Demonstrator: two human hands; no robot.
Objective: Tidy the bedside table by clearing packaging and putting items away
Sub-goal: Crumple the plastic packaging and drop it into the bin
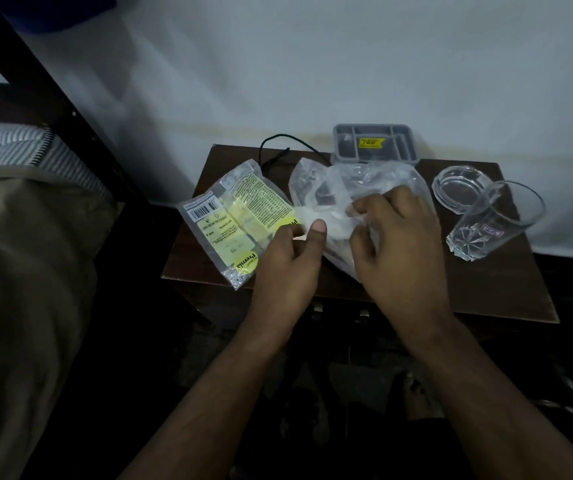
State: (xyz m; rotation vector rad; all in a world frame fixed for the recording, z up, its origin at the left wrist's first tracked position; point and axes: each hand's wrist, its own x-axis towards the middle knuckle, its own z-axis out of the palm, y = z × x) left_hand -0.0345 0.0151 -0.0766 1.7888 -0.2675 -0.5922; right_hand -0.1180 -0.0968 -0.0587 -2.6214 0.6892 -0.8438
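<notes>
Overhead, the head view shows a dark brown wooden table (485, 289) set against a pale wall (312, 64), in dim light. A bed (18, 237) with a striped mattress and an olive cover lies to the left, behind a dark frame post.

At the far edge of the table stands a grey compartment tray (375, 143) bearing a yellow label. A black cord (278, 147) loops just left of it. On the right, a clear glass ashtray (458, 188) sits just behind a tall clear tumbler (496, 220); whether they touch cannot be told.

A yellow-labelled packet (240, 216) lies flat at the left of the table. A crumpled clear plastic bag (347, 188) occupies the centre.

The left hand (288, 261) pinches the near-left edge of the bag between thumb and fingers. The right hand (395, 244) grips the bag with curled fingers.
</notes>
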